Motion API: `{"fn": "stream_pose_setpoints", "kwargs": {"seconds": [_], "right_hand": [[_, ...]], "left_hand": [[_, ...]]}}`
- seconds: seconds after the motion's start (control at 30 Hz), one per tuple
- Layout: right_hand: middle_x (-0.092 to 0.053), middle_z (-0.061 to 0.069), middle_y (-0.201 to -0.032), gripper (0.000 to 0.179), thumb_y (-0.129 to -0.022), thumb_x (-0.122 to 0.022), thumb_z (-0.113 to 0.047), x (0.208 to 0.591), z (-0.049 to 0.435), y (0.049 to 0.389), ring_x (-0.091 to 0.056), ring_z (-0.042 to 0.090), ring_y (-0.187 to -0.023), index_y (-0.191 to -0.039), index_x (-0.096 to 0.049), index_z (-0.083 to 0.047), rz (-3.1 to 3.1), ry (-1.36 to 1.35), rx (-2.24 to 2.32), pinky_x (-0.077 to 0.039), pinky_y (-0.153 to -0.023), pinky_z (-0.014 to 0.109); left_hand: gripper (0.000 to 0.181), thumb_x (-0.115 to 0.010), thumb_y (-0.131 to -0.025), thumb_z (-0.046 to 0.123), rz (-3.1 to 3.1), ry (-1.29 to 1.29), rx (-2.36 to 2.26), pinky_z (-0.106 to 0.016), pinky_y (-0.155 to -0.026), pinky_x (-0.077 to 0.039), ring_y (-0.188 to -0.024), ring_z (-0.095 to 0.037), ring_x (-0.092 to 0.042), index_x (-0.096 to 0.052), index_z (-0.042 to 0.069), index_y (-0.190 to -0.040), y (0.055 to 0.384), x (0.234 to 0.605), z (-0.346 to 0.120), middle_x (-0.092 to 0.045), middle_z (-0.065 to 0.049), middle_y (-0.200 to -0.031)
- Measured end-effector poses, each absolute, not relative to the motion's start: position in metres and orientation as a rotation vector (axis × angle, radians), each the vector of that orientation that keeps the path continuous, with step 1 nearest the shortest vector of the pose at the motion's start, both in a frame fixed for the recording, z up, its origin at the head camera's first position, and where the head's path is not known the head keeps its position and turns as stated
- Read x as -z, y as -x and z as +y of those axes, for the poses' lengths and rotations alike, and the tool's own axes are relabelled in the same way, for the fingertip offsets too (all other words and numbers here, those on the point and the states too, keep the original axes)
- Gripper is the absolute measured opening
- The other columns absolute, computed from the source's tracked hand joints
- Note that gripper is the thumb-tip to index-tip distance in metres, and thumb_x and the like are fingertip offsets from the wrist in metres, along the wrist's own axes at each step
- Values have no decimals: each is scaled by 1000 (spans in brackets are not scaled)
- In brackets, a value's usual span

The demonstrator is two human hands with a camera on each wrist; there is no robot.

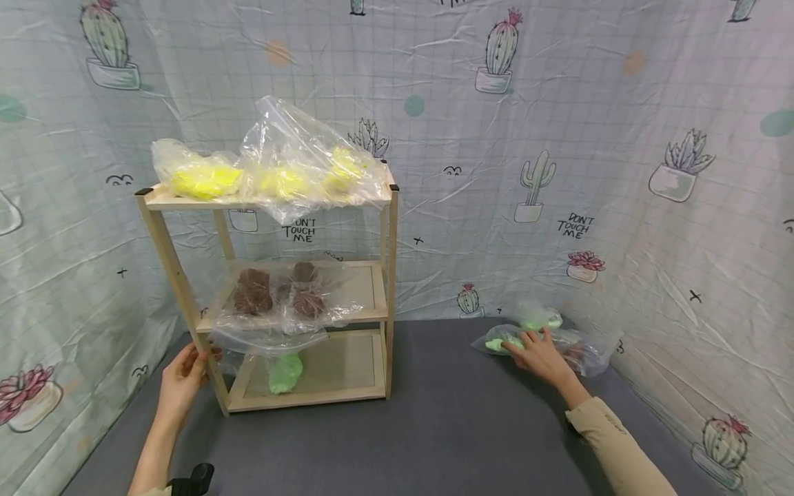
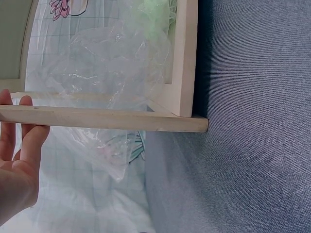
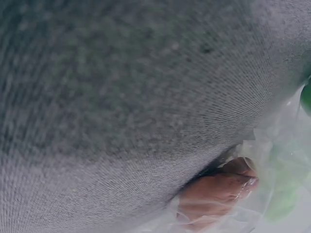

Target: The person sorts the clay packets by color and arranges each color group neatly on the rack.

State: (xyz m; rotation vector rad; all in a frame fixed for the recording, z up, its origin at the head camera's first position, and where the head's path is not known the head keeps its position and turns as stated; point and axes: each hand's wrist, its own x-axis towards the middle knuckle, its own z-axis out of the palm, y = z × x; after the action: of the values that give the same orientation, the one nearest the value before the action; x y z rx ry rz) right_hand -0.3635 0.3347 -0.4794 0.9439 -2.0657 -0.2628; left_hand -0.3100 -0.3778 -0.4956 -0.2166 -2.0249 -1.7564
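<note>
At the left, my left hand (image 1: 182, 375) grips the front left post of a small three-tier wooden shelf (image 1: 310, 398). The left wrist view has fingers of that hand (image 2: 22, 160) around the post (image 2: 112, 119). Far to the right, my right hand (image 1: 538, 355) reaches over clear plastic bags on the table. Its spread fingers touch a bag with a light green lump (image 1: 496, 344). Behind it lies another bagged green lump (image 1: 541, 319), and a bagged brown lump (image 1: 575, 353) is beside the hand. The right wrist view shows the brown lump (image 3: 214, 194) in its bag, but no hand.
Bagged yellow lumps (image 1: 207, 180) lie on the top tier. Bagged brown lumps (image 1: 253, 293) are on the middle tier, their plastic hanging over its front edge. A bagged green lump (image 1: 286, 373) sits on the bottom tier. Cactus-print curtains (image 1: 434, 241) enclose the dark grey table (image 1: 434, 427).
</note>
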Motion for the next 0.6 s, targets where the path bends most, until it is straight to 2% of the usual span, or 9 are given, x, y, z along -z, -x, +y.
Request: {"fn": "stream_pose_setpoints", "kwargs": {"seconds": [0.1,0.2,0.3,0.4,0.47,0.5,0.53,0.6], "right_hand": [[-51,12,-82,48,-99,-16,-36,477,334,364,-45,29,-70,-103,-62,-20,-2047,-950,257,-32,-63,51],[-53,13,-88,44,-98,-20,-34,474,334,362,-47,31,-74,-105,-61,-21,-2063,-941,257,-33,-63,52],[-53,14,-93,25,-94,-41,-30,470,335,358,-47,32,-78,-109,-60,-21,-2107,-918,249,-35,-63,54],[-53,15,-97,31,-81,-61,-25,463,336,353,-45,32,-81,-112,-60,-22,-2139,-896,219,-34,-64,55],[-53,16,-97,30,-83,-60,-28,458,335,351,-44,31,-81,-112,-60,-23,-2133,-890,202,-33,-63,54],[-53,15,-96,26,-87,-55,-30,455,335,350,-43,31,-80,-112,-60,-23,-2123,-891,191,-33,-63,54],[-53,15,-96,25,-92,-47,-33,453,334,348,-43,31,-80,-111,-60,-23,-2110,-892,188,-33,-63,54],[-52,14,-94,36,-97,-29,-35,449,332,346,-42,30,-78,-110,-60,-23,-2080,-901,180,-33,-63,53]], "left_hand": [[39,-45,-93,20,-2015,181,1730,-14,-65,-48,-93,4,-58,-43,13,-131,321,510,-386,-61,11,-104],[40,-43,-94,25,-2058,137,1652,-11,-64,-47,-93,6,-57,-42,15,-132,325,514,-387,-60,14,-105],[38,-43,-94,24,-2035,168,1674,-12,-63,-47,-92,5,-58,-44,14,-131,319,506,-381,-61,14,-103],[36,-43,-94,22,-2029,219,1727,-12,-64,-47,-90,6,-58,-46,14,-128,303,485,-369,-62,16,-100],[34,-44,-93,20,-1979,268,1794,-12,-62,-47,-88,6,-58,-49,12,-126,289,468,-357,-63,15,-98],[33,-43,-94,17,-1948,303,1825,-12,-62,-47,-87,5,-58,-49,11,-125,284,461,-352,-64,14,-97],[33,-43,-94,19,-1984,285,1793,-11,-62,-47,-87,6,-58,-49,13,-125,278,453,-347,-63,17,-96],[33,-43,-94,18,-1976,295,1794,-11,-61,-46,-86,7,-57,-49,11,-125,272,447,-341,-63,17,-95]]}}
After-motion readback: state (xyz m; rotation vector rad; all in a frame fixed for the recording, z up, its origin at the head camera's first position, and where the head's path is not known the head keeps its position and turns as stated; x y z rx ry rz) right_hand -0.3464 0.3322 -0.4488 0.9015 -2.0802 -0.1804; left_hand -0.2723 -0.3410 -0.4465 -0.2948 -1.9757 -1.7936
